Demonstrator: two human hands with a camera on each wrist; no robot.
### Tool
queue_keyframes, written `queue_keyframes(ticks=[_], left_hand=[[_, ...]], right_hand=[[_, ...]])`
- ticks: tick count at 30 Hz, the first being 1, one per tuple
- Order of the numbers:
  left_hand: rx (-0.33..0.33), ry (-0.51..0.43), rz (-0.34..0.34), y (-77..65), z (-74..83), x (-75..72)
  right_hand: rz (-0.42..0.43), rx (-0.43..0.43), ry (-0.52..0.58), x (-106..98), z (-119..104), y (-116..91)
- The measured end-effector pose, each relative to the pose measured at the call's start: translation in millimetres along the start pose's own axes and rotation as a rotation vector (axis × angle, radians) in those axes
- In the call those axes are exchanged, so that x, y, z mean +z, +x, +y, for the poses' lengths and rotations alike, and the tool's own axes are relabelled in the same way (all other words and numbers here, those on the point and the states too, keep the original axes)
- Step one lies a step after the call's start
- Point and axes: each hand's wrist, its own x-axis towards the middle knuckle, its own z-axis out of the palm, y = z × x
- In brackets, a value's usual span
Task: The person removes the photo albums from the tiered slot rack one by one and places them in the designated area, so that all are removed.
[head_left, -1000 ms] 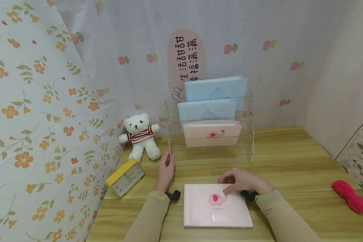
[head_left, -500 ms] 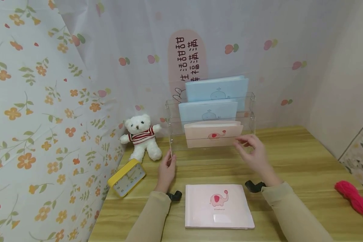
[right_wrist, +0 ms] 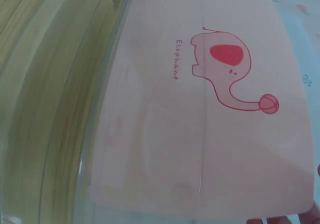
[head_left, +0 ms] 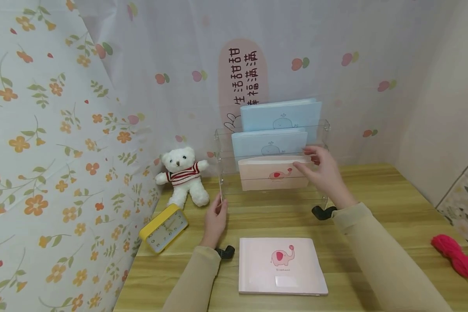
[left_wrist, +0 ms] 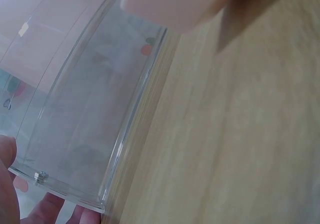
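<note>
Now right hand [head_left: 327, 177] pinches racked pink album [head_left: 255, 175], 2-o'clock corner; left hand [head_left: 214, 222] grips clear rack [left_wrist: 82, 139], 8-o'clock side; uneven tug could skew it.

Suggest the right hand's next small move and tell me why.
Perhaps ease the racked pink book up by its upper right corner: the right hand is at that corner, thumb in front of the cover, and the left hand grips the left side of the clear rack, likely steadying it.

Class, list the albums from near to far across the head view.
Pink elephant album on the table on the wood-grain table, pink elephant album in the clear plastic rack, lower light blue whale album, upper light blue whale album.
</note>
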Motion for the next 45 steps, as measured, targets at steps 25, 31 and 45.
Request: queue_keyframes(ticks=[25,31,45], left_hand=[[-0.007,0.008,-0.001,-0.6,5.7,2.6],[0.007,0.026,0.009,-1.1,4.7,0.4],[0.001,0.039,0.009,-1.9,4.6,-0.6]], right_hand=[[-0.181,-0.034,-0.163,12,4,28],[-0.121,-0.033,-0.179,21,6,27],[0.285,-0.075,0.053,20,-12,4]])
